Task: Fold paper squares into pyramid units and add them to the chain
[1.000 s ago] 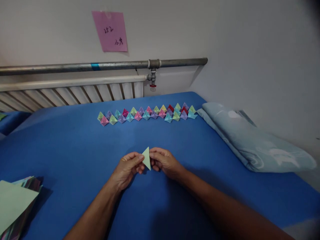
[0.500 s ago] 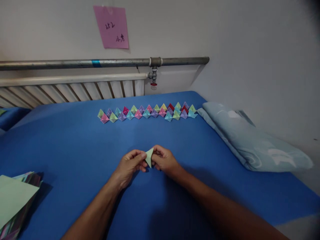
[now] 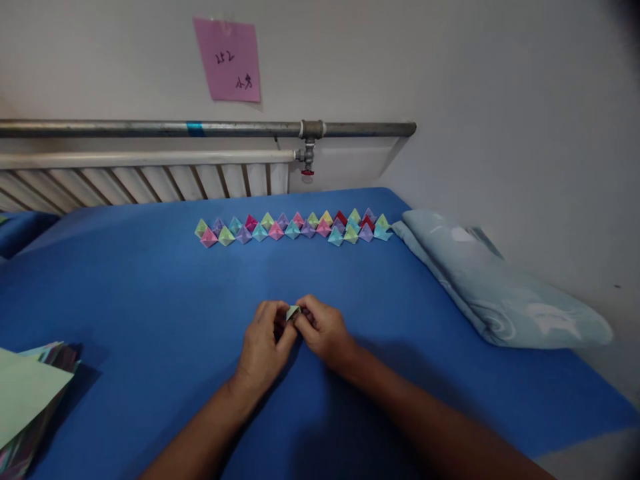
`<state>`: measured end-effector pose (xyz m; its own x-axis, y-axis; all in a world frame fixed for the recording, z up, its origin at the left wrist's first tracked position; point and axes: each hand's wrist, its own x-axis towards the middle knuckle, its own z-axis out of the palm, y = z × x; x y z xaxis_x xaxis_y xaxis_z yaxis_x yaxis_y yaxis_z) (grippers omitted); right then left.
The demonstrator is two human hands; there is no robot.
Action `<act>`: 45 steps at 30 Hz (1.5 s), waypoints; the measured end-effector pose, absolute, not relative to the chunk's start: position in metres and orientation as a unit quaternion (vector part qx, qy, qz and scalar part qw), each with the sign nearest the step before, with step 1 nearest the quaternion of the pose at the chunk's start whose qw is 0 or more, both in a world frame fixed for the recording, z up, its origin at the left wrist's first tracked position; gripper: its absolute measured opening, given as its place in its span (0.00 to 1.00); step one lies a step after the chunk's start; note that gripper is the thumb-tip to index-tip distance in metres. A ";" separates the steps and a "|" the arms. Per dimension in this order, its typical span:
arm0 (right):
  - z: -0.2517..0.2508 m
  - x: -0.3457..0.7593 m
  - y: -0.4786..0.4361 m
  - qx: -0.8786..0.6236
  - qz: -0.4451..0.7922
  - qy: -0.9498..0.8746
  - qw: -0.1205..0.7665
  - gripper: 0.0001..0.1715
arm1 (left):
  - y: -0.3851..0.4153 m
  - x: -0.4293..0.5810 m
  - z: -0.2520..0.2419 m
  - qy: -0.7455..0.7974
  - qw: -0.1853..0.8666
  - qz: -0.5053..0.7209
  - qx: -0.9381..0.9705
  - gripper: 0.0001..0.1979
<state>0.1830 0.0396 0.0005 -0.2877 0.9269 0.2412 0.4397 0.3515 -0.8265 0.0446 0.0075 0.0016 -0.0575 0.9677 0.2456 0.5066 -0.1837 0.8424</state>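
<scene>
Between my two hands is a small folded piece of pale green paper (image 3: 293,311), mostly hidden by the fingers. My left hand (image 3: 265,340) pinches it from the left, thumb and fingertips closed on its edge. From the right, my right hand (image 3: 323,330) grips the same paper, fingers curled around it. Both hands are held just over the blue sheet (image 3: 200,287). Beyond them, folded paper pieces (image 3: 291,229) in green, pink, purple, blue, yellow and red stand in two close rows.
At the left edge lies a stack of coloured paper sheets (image 3: 30,393), pale green on top. A folded light blue blanket (image 3: 500,287) rests at the right against the wall. Behind the bed are a radiator (image 3: 150,183) and a metal pipe (image 3: 240,129); a pink note (image 3: 229,60) hangs above.
The green paper has turned and now shows less between the fingers. My left hand has rotated, its back more upward, and both hands have drawn closer together. The view has shifted slightly.
</scene>
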 end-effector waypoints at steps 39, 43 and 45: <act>0.012 0.191 0.052 -0.453 0.642 -0.511 0.349 0.15 | 0.020 0.041 0.011 0.500 0.572 0.520 0.390 0.20; 0.014 0.192 0.051 -0.460 0.658 -0.483 0.351 0.14 | 0.018 0.040 0.014 0.494 0.589 0.491 0.410 0.18; 0.015 0.192 0.050 -0.454 0.661 -0.472 0.366 0.14 | 0.017 0.040 0.017 0.490 0.613 0.449 0.428 0.14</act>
